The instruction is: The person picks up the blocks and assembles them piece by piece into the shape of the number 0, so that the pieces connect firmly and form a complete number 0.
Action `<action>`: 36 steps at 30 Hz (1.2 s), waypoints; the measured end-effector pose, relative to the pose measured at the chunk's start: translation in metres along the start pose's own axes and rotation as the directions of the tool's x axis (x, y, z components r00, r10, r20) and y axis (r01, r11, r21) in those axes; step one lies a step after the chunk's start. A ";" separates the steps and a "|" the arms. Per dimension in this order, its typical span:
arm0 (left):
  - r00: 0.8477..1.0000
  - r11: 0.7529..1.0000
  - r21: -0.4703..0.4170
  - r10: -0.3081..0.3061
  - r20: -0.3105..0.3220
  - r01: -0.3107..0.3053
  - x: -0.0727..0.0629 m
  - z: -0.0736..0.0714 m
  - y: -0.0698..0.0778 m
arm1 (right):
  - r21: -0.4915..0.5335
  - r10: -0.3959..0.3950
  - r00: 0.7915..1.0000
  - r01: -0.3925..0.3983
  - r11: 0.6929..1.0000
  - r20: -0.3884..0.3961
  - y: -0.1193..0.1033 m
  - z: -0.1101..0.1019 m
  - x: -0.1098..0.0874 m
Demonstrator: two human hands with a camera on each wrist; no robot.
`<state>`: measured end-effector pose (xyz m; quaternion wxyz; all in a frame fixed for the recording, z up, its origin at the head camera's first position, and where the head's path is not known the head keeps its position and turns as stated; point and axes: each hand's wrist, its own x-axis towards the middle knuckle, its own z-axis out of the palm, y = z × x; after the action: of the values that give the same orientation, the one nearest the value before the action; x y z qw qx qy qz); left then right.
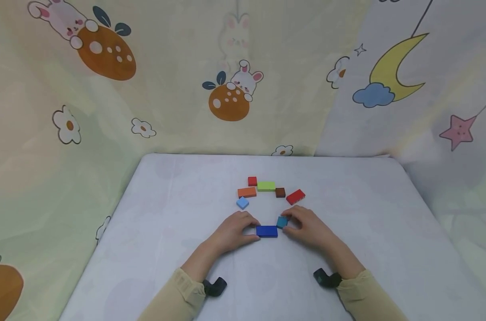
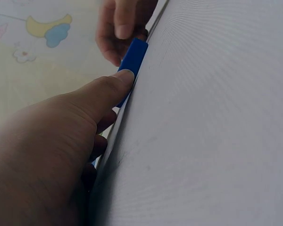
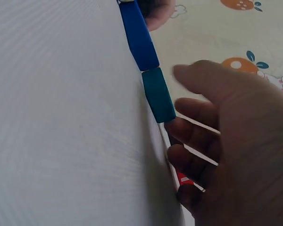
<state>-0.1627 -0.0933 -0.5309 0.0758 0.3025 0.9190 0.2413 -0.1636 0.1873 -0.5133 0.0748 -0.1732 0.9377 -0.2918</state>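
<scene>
My left hand [image 1: 234, 232] pinches the left end of a dark blue rectangular block [image 1: 267, 231] lying on the table. In the left wrist view, the thumb presses on the long face of this block [image 2: 133, 59]. A small teal block [image 1: 282, 222] sits at the blue block's upper right corner, turned a little. Around its right side is my right hand [image 1: 308, 226], thumb and fingers spread. The right wrist view shows the thumb apart from the teal block [image 3: 159, 96], with fingertips right at its far end. There the teal block meets the blue block end to end.
Beyond the hands lie a light blue block [image 1: 243, 203], an orange block [image 1: 247, 192], a small red block [image 1: 252, 181], a lime green block [image 1: 266, 186], a brown block [image 1: 280, 192] and a longer red block [image 1: 296, 197]. A pale cloth covers the table [image 1: 178, 191]; patterned curtains surround it.
</scene>
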 end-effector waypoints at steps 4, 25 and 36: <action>1.000 1.000 0.005 0.016 -0.013 -0.016 0.000 0.001 -0.002 | -0.007 0.021 0.995 -0.022 1.000 -0.093 0.000 -0.003 0.000; 0.999 1.000 0.008 0.027 -0.027 -0.027 0.000 0.003 -0.003 | -0.007 0.219 0.958 -0.224 0.974 -0.186 0.026 -0.031 0.022; 0.999 1.000 0.007 0.027 -0.019 -0.027 0.000 0.001 -0.003 | 0.030 0.238 0.950 -0.237 0.971 -0.200 0.023 -0.023 0.022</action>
<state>-0.1638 -0.0947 -0.5334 0.0627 0.3130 0.9163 0.2419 -0.1957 0.2089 -0.5088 0.0142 -0.0282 0.9536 -0.2993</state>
